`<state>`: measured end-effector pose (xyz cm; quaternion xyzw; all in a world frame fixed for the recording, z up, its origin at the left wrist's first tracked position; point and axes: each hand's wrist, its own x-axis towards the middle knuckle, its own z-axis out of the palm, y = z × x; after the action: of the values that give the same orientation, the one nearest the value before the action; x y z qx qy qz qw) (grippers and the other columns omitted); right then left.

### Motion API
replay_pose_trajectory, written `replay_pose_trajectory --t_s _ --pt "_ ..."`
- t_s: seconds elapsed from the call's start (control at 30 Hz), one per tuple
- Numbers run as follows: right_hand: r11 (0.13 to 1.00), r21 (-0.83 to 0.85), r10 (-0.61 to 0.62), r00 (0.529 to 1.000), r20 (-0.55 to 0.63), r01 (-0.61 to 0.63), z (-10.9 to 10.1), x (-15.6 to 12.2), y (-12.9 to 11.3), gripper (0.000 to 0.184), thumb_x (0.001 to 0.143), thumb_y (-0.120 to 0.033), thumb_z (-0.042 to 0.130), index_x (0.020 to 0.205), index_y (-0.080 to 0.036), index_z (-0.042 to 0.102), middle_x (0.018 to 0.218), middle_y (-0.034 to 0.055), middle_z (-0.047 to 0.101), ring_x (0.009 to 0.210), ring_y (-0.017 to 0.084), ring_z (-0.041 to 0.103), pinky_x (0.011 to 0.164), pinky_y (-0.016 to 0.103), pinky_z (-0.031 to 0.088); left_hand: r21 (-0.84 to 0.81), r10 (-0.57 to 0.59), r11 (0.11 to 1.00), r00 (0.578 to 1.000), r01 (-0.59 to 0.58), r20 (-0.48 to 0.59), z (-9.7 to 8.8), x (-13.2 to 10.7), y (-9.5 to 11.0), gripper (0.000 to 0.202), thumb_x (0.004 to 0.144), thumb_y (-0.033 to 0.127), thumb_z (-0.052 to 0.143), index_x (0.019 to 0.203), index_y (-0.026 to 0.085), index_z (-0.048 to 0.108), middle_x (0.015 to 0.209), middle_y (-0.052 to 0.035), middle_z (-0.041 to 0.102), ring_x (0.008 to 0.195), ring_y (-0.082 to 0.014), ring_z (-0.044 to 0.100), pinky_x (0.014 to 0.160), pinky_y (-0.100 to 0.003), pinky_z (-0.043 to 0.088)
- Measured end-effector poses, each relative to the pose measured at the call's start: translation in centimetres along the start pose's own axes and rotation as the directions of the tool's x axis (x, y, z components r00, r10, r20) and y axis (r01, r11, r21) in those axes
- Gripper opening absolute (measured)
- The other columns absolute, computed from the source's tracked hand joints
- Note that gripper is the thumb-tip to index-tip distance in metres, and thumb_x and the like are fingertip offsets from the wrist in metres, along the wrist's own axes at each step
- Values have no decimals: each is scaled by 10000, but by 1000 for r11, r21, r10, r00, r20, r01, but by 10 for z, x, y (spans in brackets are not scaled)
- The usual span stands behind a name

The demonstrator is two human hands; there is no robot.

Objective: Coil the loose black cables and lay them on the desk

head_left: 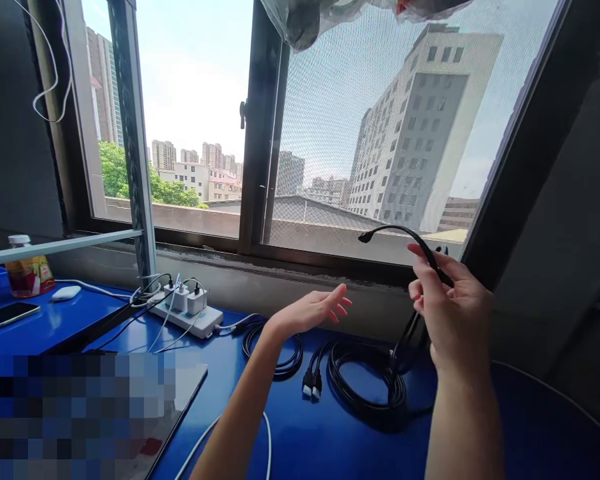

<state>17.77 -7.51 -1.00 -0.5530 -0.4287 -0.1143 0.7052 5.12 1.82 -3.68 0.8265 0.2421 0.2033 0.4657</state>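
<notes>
Right hand (453, 307): I'm gripping slim black flexible cable (401, 228), raised before dark-framed glass window (254, 133) | Left hand (310, 310): I'm holding it open, empty, over glossy blue worktop (300, 437) | Progress: lifting seems done; round black cable coil (397, 387) is lying below, apparently left to handle

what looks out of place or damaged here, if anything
Nothing looks spilled or broken. The untidiest spot is the white power strip, with thin cords crossing loosely around it. The black cable in the right hand curves without visible damage. A blocky blur hides part of the lower left.
</notes>
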Motion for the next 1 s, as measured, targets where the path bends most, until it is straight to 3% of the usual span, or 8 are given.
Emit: replay_pose_trajectory --t_s 0.13,0.27,0.33,0.47,0.67,0.77,0.9,1.0 --pt "966 247 54 994 91 -75 0 -6 -18 456 664 -501 608 1000 -200 671 1018 70 595 487 64 471 305 155 284 -174 242 962 954 -212 177 25 0 11 530 918 530 315 1059 102 594 957 -69 623 882 -159 569 835 -271 426" --pt "964 255 25 979 200 -77 -2 -7 -22 451 693 -523 575 1006 -214 675 1071 68 608 519 79 534 314 155 352 -263 258 954 843 -144 472 28 -5 14 573 694 710 528 798 150 596 703 3 594 731 -151 576 762 -268 438" --pt "962 262 12 974 228 -73 -4 -7 -23 445 713 -524 556 1009 -213 674 1056 68 627 515 83 553 323 157 374 -256 245 958 828 -127 505 22 -9 14 579 609 730 583 731 164 581 644 22 574 696 -142 565 733 -259 427" --pt "957 275 28 973 230 -93 -4 -8 -25 467 751 -533 521 1030 -188 666 917 73 676 418 72 525 318 164 375 -294 255 944 896 -150 362 7 -16 14 526 610 681 634 648 169 520 664 17 578 673 -132 554 708 -263 412" --pt "928 358 104 994 9 -101 4 -9 -27 510 728 -505 541 1051 -124 648 780 72 687 355 76 499 274 163 332 -276 315 919 945 -281 87 -19 -29 9 305 789 446 558 682 160 563 711 -9 606 676 -134 553 707 -268 401" --pt "906 399 132 990 42 -138 4 -8 -27 522 689 -506 562 1046 -135 646 782 58 691 366 84 522 266 160 341 -245 331 907 940 -341 -83 -30 -34 7 262 819 355 487 710 150 609 714 -32 604 697 -152 553 703 -273 407" --pt "917 361 125 981 148 -171 4 -9 -27 435 675 -455 608 983 -153 665 685 31 681 346 80 507 280 160 369 -307 332 848 885 -432 -328 -39 -36 7 261 840 336 451 741 168 625 817 -47 608 750 -171 557 681 -278 414" --pt "926 353 84 984 160 -136 9 -13 -27 350 694 -412 628 944 -170 663 695 27 685 368 80 524 298 155 389 -301 366 835 873 -461 -323 -43 -39 5 233 826 353 495 761 181 639 815 -39 609 755 -167 550 666 -271 413"
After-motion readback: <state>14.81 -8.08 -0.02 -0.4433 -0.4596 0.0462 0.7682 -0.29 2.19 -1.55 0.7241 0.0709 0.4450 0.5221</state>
